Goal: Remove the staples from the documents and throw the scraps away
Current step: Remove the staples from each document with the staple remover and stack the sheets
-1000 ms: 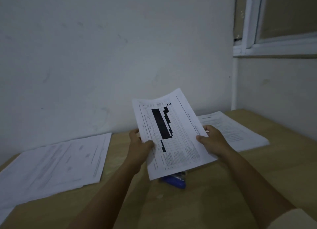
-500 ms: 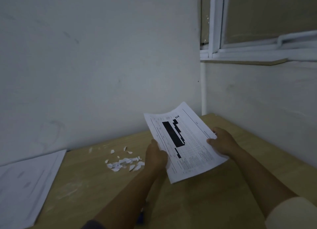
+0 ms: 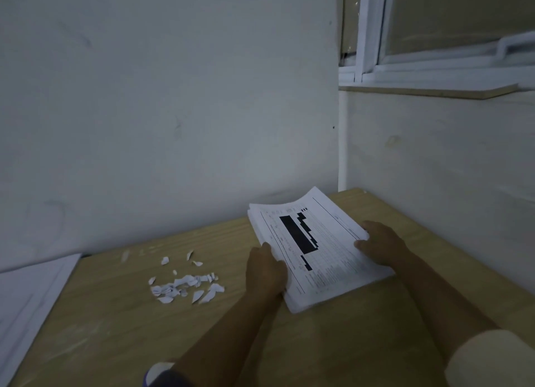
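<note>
A thick stack of printed documents [image 3: 315,250] sits at the far right corner of the wooden worktop [image 3: 115,328], turned at a slant so that one corner points towards the wall. Its top sheet carries a table with black blocks. The near corner seems to meet the worktop, but I cannot tell whether the whole stack lies flat. The left hand [image 3: 265,270] grips the stack's left long edge, with the fingers curled round it and the thumb up against the top sheet. The right hand [image 3: 382,244] holds the opposite edge, thumb on top and fingers tucked beneath. A scatter of torn white paper scraps [image 3: 185,285] lies left of the stack, just beside the left hand, towards the far edge of the worktop. More white sheets [image 3: 26,294] lie at the left edge, well apart from the scraps. A blue and white object [image 3: 157,372], partly hidden by the left forearm, shows at the near edge. A pale sleeve [image 3: 492,360] covers the right upper arm.
</note>
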